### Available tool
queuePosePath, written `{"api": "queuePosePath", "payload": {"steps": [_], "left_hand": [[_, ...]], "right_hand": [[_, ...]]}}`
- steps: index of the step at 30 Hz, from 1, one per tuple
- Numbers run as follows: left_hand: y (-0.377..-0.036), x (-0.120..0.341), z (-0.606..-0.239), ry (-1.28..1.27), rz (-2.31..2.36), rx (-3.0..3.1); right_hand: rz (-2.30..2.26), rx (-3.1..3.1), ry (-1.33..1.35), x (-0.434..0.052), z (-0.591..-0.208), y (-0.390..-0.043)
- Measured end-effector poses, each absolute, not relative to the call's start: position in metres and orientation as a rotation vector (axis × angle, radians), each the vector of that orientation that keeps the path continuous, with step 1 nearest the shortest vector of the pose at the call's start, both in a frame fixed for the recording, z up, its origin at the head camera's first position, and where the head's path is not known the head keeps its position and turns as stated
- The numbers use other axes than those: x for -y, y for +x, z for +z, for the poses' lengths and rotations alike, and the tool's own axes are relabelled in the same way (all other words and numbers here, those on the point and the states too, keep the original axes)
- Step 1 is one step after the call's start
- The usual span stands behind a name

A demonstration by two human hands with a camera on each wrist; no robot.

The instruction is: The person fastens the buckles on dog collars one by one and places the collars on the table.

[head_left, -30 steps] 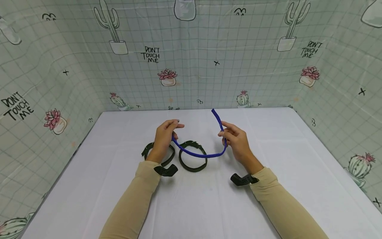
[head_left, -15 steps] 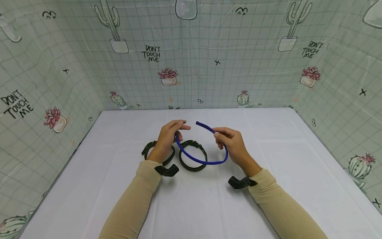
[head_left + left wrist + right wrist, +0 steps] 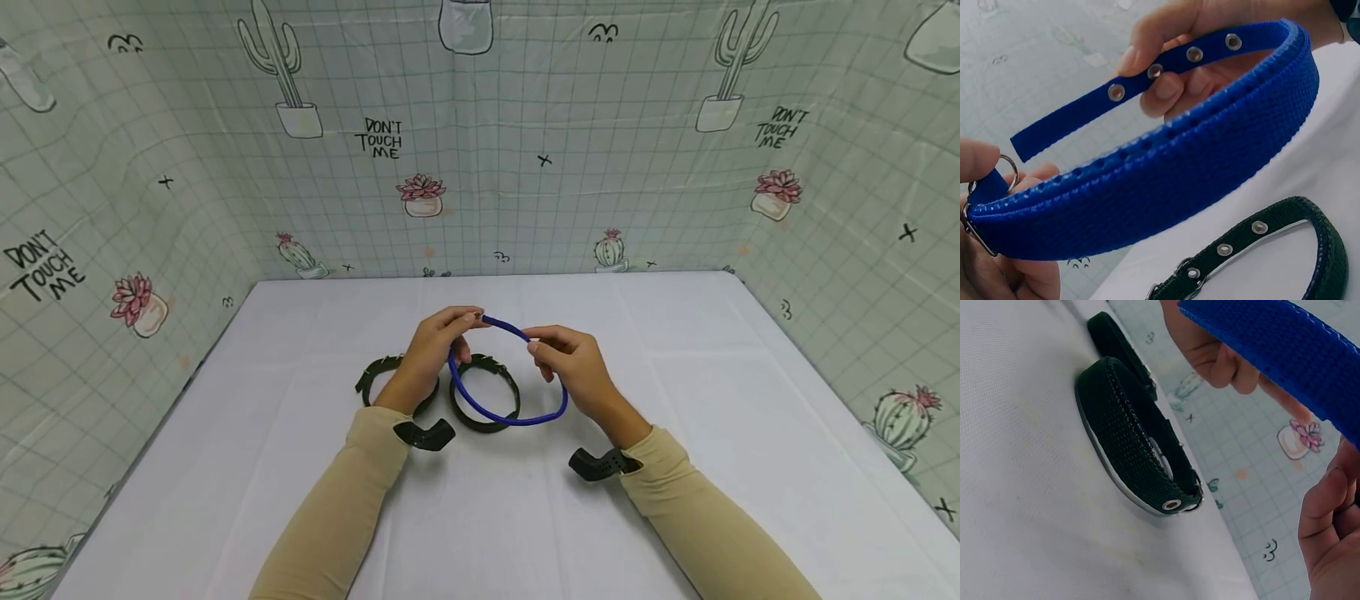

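A blue webbing collar (image 3: 517, 422) is bent into a loop above the table between both hands. At its buckle (image 3: 979, 231) end, beside a metal ring (image 3: 1010, 165), my left hand (image 3: 438, 342) grips it. My right hand (image 3: 573, 358) pinches the other end between thumb and fingers, at the metal eyelets (image 3: 1194, 54). In the left wrist view the strap's free tip points down toward the metal ring and stands apart from the buckle. Below the loop lies a dark green collar (image 3: 468, 422); a second green collar (image 3: 366, 385) is partly hidden by my left hand and forearm.
Both green collars stand on edge as rounded loops on the white-covered table (image 3: 480, 517). A grid-patterned cloth (image 3: 495, 192) with cactus drawings encloses the back and sides. Black wrist-worn devices (image 3: 425, 435) stick out inward from both cuffs.
The strap's free end has swung from upright down and leftward to my left fingers. My hands have come closer together, and the blue collar has gone from a wide curve to a nearly full loop.
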State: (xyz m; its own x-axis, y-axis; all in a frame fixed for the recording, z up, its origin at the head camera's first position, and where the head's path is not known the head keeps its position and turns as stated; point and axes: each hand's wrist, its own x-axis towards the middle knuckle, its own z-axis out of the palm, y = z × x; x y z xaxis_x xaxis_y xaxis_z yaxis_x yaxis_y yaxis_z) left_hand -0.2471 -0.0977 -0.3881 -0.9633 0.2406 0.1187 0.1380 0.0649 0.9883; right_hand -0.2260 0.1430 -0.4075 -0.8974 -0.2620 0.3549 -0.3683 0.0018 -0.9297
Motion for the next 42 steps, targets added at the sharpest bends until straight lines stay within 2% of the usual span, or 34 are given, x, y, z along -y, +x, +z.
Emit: {"api": "queuePosePath", "payload": {"steps": [14,26,42], "left_hand": [[-0.243,0.090,-0.387,0.465,2.000,-2.238],[-0.239,0.084,-0.386,0.410,2.011,-2.138],[-0.234,0.079,-0.384,0.485,2.170,-2.046]], "right_hand": [[2.022,2.185,0.705,-0.140,-0.409,-0.226],[2.033,2.189,0.707,-0.140,-0.412,-0.225],[2.024,2.184,0.708,-0.135,-0.411,-0.224]]}}
